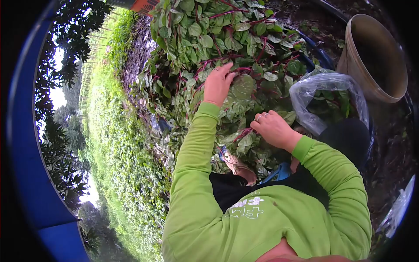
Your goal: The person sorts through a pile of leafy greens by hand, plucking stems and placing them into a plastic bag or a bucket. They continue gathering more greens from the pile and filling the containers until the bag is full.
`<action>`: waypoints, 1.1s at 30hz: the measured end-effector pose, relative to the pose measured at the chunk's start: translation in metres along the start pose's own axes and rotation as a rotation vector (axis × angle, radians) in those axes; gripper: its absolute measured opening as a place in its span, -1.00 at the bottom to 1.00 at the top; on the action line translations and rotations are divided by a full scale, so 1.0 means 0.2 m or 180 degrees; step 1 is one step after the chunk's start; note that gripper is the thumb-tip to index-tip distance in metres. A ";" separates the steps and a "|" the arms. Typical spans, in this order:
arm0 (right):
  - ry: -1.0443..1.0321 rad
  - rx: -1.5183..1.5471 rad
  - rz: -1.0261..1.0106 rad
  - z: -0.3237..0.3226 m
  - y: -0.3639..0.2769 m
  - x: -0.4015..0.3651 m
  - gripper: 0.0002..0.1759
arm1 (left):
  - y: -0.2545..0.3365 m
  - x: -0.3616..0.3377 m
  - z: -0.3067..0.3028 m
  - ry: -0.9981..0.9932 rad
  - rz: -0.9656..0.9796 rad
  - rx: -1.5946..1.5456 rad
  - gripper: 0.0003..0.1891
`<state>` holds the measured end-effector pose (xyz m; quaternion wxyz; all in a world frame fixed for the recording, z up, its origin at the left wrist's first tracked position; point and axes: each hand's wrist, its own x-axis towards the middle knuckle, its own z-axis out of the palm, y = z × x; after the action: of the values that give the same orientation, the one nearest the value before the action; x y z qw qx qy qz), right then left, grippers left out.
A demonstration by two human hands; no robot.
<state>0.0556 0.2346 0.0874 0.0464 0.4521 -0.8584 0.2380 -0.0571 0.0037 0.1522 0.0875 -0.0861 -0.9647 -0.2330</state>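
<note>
A large heap of leafy greens (209, 41) with red-purple stems fills the middle of the head view. My left hand (218, 85) is over the heap, its thumb and fingers apart beside some red stems, with nothing visible between them. Lower and to the right, my right hand (275, 129) has its fingers closed round red stems (242, 134) with leaves hanging from them. Just right of that hand stands an open clear plastic bag (305, 94) with greens inside.
A tilted beige bucket (345, 63) lies beyond the bag at the upper right. Pink footwear (244, 170) and a blue object (279, 172) are close to my body. Green plants (118, 153) grow at the left, beside a blue canopy (26, 161). Clear plastic (398, 209) lies at the lower right.
</note>
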 end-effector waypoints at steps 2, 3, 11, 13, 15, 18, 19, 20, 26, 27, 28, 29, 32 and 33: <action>0.0002 0.0018 0.0033 -0.01 0.01 0.00 -0.87 | 0.08 0.01 0.05 -0.0238 -0.0419 -0.1052 -0.63; -0.0044 0.0029 0.0066 -0.01 0.01 0.00 -0.84 | 0.07 0.01 0.06 -0.0372 -0.0490 -0.1373 -0.63; 0.0190 0.0007 0.0161 0.01 0.01 -0.02 -0.92 | -0.21 0.06 0.00 -0.1612 -0.1028 -0.0815 -0.62; 0.0272 -0.0075 0.0157 0.02 0.01 -0.02 -0.92 | -0.19 0.02 0.02 -0.1491 -0.0506 -0.0473 -0.60; 0.0306 -0.0106 0.0137 0.01 0.01 -0.01 -0.91 | -0.29 0.00 0.08 -0.0721 0.1349 0.0174 -0.57; 0.0216 -0.0108 0.0134 -0.01 0.01 -0.01 -0.90 | -0.25 -0.03 0.05 -0.0637 0.0215 -0.0130 -0.62; 0.0163 -0.0098 0.0130 -0.01 0.00 -0.01 -0.90 | -0.25 -0.04 0.03 -0.0599 0.0021 -0.0142 -0.63; 0.0196 -0.0077 0.0103 -0.01 0.00 -0.02 -0.89 | -0.30 -0.03 0.02 -0.0694 -0.0168 -0.0155 -0.64; 0.0127 -0.0065 0.0018 0.02 0.01 -0.04 -0.88 | -0.42 -0.08 -0.06 -0.1441 -0.0836 -0.0034 -0.64; 0.0108 -0.0075 0.0005 0.02 0.01 -0.03 -0.88 | -0.40 -0.07 -0.08 -0.1576 -0.0937 -0.0048 -0.61; 0.0088 -0.0085 -0.0007 0.02 0.01 -0.03 -0.88 | -0.40 -0.06 -0.09 -0.1616 -0.1016 -0.0201 -0.61; 0.0068 -0.0100 -0.0012 0.02 0.00 -0.03 -0.88 | -0.39 -0.06 -0.11 -0.1658 -0.1089 -0.0358 -0.60; 0.0099 -0.0154 -0.0060 0.02 0.00 -0.03 -0.89 | -0.34 -0.03 -0.16 -0.1637 -0.1438 -0.0778 -0.58; 0.0124 -0.0158 -0.0069 0.02 0.00 -0.03 -0.89 | -0.32 -0.02 -0.17 -0.1605 -0.1575 -0.0908 -0.57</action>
<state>0.0598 0.2361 0.0821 0.0769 0.4553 -0.8580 0.2249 -0.0629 -0.0692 0.1534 -0.2243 0.0835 -0.9054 -0.3505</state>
